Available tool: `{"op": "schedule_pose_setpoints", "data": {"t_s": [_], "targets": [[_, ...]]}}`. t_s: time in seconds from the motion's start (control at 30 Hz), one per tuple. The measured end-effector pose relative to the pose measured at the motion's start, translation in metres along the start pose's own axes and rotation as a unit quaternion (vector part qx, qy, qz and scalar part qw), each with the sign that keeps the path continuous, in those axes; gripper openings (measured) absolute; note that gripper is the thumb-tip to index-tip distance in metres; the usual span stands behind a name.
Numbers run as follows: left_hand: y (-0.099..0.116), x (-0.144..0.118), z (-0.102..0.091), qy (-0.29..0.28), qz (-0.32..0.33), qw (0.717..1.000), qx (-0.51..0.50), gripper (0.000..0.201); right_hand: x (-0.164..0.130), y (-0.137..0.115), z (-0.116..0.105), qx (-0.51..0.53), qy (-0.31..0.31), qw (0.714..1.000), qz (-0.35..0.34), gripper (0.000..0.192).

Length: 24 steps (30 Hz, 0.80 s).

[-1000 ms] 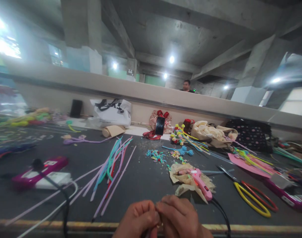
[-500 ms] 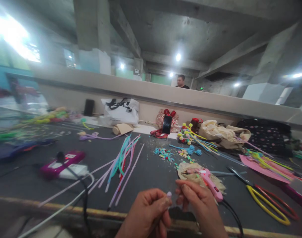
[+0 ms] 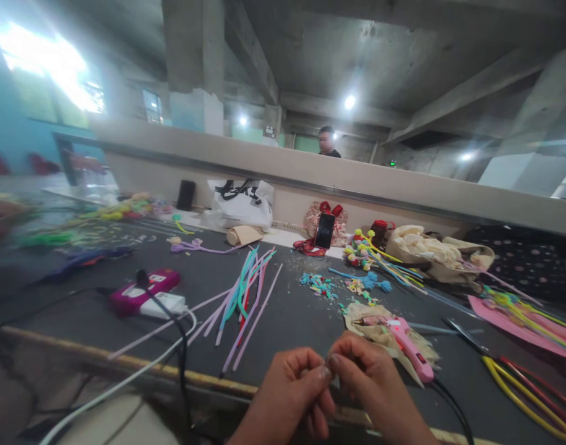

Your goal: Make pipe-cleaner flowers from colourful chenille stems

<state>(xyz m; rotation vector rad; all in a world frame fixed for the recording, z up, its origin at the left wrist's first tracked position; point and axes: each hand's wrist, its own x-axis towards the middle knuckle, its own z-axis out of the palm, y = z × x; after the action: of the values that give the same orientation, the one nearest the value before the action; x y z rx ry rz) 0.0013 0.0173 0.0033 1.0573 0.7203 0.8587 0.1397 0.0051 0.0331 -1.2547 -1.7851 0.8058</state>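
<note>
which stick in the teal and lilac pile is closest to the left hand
The straight lilac stick, rightmost in the pile; the others lie farther from the left hand.

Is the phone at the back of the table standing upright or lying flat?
Upright: the phone stands on end before the patterned pouch, its dark screen facing the camera. What props it cannot be told.
</note>
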Motion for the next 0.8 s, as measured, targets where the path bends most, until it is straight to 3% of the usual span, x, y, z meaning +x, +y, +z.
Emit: {"op": "schedule_pose_setpoints", "data": {"t_s": [0.13,0.23,0.33,0.4,0.5,0.6,0.7,0.8], "targets": [[-0.002,0.0,0.002,-0.006,-0.013,1.0,-0.015,0.035,-0.001,0.003,-0.004,-0.123,0.008,0.988,-0.094,0.019],[-0.004,-0.001,0.004,-0.004,-0.04,0.999,-0.011,0.031,0.008,0.005,-0.015,-0.103,0.028,0.992,-0.07,0.021],[-0.003,-0.002,0.005,-0.014,-0.064,0.998,0.006,0.026,0.02,0.009,-0.025,0.027,0.097,0.995,0.009,0.023],[-0.001,-0.002,0.004,-0.015,-0.065,0.998,0.001,0.024,0.024,0.013,-0.023,0.156,0.132,0.977,0.063,0.025],[0.001,0.0,0.001,-0.003,-0.049,0.999,-0.024,0.026,0.019,0.019,-0.006,0.271,0.076,0.953,0.114,0.031],[0.001,0.001,0.0,-0.003,-0.023,0.999,-0.032,0.031,0.014,0.017,0.007,0.217,-0.021,0.973,0.07,0.029],[-0.001,0.002,-0.002,-0.008,-0.023,1.0,-0.002,0.029,0.03,0.007,0.004,0.096,-0.025,0.994,0.046,0.032],[0.006,0.001,-0.012,0.009,-0.006,0.993,0.119,0.03,0.07,0.003,-0.003,0.011,-0.024,0.996,0.08,0.031]]}}
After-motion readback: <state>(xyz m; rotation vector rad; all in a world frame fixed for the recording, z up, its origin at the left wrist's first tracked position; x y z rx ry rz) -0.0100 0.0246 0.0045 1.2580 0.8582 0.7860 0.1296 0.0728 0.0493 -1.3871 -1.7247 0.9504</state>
